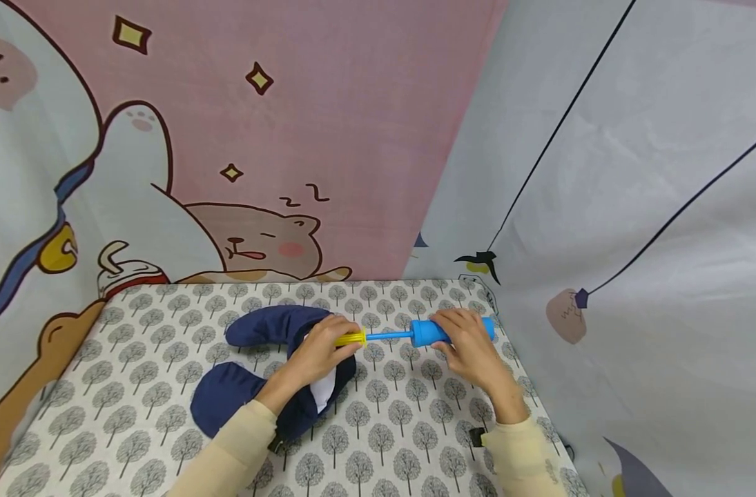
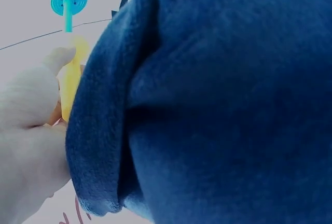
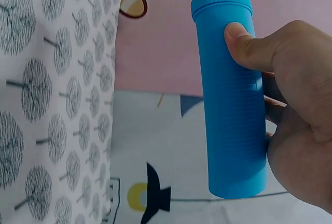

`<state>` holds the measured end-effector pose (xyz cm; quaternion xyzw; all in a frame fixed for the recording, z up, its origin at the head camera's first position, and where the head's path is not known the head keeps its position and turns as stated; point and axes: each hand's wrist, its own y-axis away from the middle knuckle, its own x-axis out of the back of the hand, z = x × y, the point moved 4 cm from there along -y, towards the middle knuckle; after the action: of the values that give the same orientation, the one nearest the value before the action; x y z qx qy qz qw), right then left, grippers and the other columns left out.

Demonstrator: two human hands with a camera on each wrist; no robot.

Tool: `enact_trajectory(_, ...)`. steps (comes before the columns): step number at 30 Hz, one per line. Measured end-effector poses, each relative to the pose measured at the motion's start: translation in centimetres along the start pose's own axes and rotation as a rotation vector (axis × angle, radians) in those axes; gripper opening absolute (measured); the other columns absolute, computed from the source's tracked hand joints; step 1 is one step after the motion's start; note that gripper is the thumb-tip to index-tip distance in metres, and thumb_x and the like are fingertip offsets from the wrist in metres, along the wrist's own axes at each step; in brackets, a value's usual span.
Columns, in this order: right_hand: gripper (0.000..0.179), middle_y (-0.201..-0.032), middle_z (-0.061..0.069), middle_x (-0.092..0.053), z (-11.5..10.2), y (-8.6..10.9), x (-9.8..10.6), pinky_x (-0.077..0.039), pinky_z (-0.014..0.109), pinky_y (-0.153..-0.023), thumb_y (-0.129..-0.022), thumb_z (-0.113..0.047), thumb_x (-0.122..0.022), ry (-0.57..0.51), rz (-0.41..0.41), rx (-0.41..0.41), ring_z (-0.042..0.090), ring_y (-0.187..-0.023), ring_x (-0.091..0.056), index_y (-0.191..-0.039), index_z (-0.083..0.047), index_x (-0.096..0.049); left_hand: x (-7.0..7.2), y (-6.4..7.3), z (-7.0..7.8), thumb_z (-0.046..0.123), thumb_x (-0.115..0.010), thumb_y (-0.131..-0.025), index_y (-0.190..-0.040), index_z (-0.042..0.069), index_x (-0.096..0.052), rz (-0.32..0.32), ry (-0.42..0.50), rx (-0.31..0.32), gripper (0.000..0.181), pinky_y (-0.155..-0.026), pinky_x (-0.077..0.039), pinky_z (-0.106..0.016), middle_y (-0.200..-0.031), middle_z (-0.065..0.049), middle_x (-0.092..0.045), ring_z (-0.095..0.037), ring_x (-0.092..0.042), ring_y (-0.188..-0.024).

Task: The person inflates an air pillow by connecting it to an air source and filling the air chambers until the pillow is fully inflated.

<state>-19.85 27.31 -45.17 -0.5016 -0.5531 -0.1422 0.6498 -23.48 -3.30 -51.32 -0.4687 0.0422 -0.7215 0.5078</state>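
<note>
A hand pump with a blue ribbed barrel (image 3: pixel 231 115) is stretched between my two hands above the cloth. My right hand (image 1: pixel 471 345) is wrapped around the barrel, its thumb lying along the side near the collar. A thin blue rod (image 1: pixel 388 335) runs out of the barrel to a yellow end piece (image 2: pixel 70 89), which my left hand (image 1: pixel 324 345) grips. Under and beside the left hand lies a navy, U-shaped neck pillow (image 1: pixel 228 393), with a white patch (image 1: pixel 323 391) showing. The pillow fills most of the left wrist view; whether the yellow piece touches it is hidden.
The surface is covered by a white cloth (image 1: pixel 378 421) printed with grey trees. A pink cartoon curtain (image 1: pixel 365 138) hangs behind it, and a pale curtain (image 1: pixel 632 228) closes off the right side. Small black pieces (image 1: pixel 477 436) sit near the sleeve ends.
</note>
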Motion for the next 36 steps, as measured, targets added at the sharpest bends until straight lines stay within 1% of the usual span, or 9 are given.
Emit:
enact_trajectory(3,0.051,-0.131,0.02,-0.08,-0.9,-0.5,-0.4,-0.051,0.065,-0.11,-0.087,-0.01,-0.096,0.001,0.003,0.021,0.043,-0.123,-0.072,-0.133,0.003,-0.077,-0.5,0.1,-0.7,0.019,-0.083,-0.104,-0.123,0.015,-0.081,-0.003,-0.008,0.001,0.019,-0.081,-0.055,-0.032,-0.112,0.0,-0.08,-0.016,-0.067,-0.097)
enact_trajectory(7,0.05,-0.131,0.019,-0.081,-2.0,-1.1,-1.0,-0.052,0.064,-0.11,-0.088,-0.012,-0.096,0.007,-0.004,0.043,0.041,-0.123,-0.072,-0.132,0.003,-0.078,-0.8,0.1,-0.9,0.016,-0.086,-0.101,-0.122,0.015,-0.082,0.012,-0.011,-0.009,0.021,-0.08,-0.056,-0.032,-0.112,0.0,-0.08,-0.017,-0.068,-0.097)
enact_trajectory(12,0.051,-0.13,0.015,-0.081,-3.2,-1.8,-1.9,-0.053,0.062,-0.111,-0.087,-0.017,-0.098,0.026,-0.013,0.065,0.038,-0.121,-0.072,-0.132,-0.001,-0.078,-1.0,0.1,-0.8,0.017,-0.085,-0.103,-0.123,0.014,-0.081,0.003,0.0,-0.003,0.021,-0.081,-0.056,-0.032,-0.112,-0.002,-0.08,-0.017,-0.067,-0.098)
enact_trajectory(18,0.052,-0.13,0.012,-0.081,-4.8,-2.6,-2.7,-0.053,0.059,-0.11,-0.087,-0.019,-0.098,0.017,-0.018,0.069,0.036,-0.121,-0.072,-0.132,-0.003,-0.078,-1.1,0.0,-0.7,0.017,-0.085,-0.103,-0.123,0.014,-0.082,0.005,0.01,0.01,0.021,-0.082,-0.057,-0.033,-0.113,-0.003,-0.08,-0.018,-0.068,-0.098)
enact_trajectory(23,0.053,-0.133,0.013,-0.081,-5.5,-2.6,-3.2,-0.054,0.059,-0.109,-0.089,-0.022,-0.097,0.001,-0.043,0.065,0.036,-0.122,-0.073,-0.134,-0.002,-0.077,-1.1,-0.1,-0.4,0.015,-0.085,-0.102,-0.12,0.015,-0.082,-0.007,0.028,-0.009,0.019,-0.084,-0.06,-0.037,-0.113,-0.003,-0.08,-0.019,-0.07,-0.099)
enact_trajectory(29,0.057,-0.136,0.012,-0.08,-4.0,-1.4,-2.9,-0.056,0.057,-0.112,-0.089,-0.027,-0.097,-0.002,-0.082,0.037,0.034,-0.126,-0.073,-0.138,-0.005,-0.076,-0.7,-0.2,0.1,0.018,-0.082,-0.105,-0.119,0.014,-0.081,-0.034,0.039,-0.047,0.014,-0.083,-0.059,-0.035,-0.11,-0.002,-0.079,-0.017,-0.068,-0.096)
enact_trajectory(32,0.059,-0.136,0.013,-0.079,-2.7,-0.7,-2.3,-0.057,0.058,-0.112,-0.089,-0.028,-0.097,0.008,-0.099,0.026,0.035,-0.127,-0.072,-0.138,-0.005,-0.076,-0.6,-0.2,0.2,0.018,-0.082,-0.106,-0.119,0.014,-0.081,-0.052,0.041,-0.026,0.014,-0.083,-0.06,-0.034,-0.11,-0.002,-0.079,-0.016,-0.068,-0.096)
enact_trajectory(34,0.058,-0.137,0.014,-0.079,-1.8,-0.3,-1.9,-0.057,0.059,-0.112,-0.089,-0.026,-0.097,0.015,-0.104,0.02,0.037,-0.127,-0.072,-0.138,-0.004,-0.075,-0.3,-0.3,0.7,0.017,-0.081,-0.106,-0.12,0.012,-0.082,-0.072,0.023,0.002,0.015,-0.086,-0.06,-0.035,-0.111,-0.003,-0.08,-0.017,-0.068,-0.098)
enact_trajectory(36,0.057,-0.137,0.015,-0.078,-1.0,0.1,-1.5,-0.056,0.06,-0.113,-0.089,-0.022,-0.097,0.016,-0.096,0.011,0.038,-0.127,-0.071,-0.139,-0.003,-0.075,-0.2,-0.3,0.7,0.018,-0.081,-0.106,-0.12,0.01,-0.081,-0.071,0.011,-0.005,0.015,-0.085,-0.059,-0.035,-0.112,-0.004,-0.08,-0.018,-0.069,-0.099)
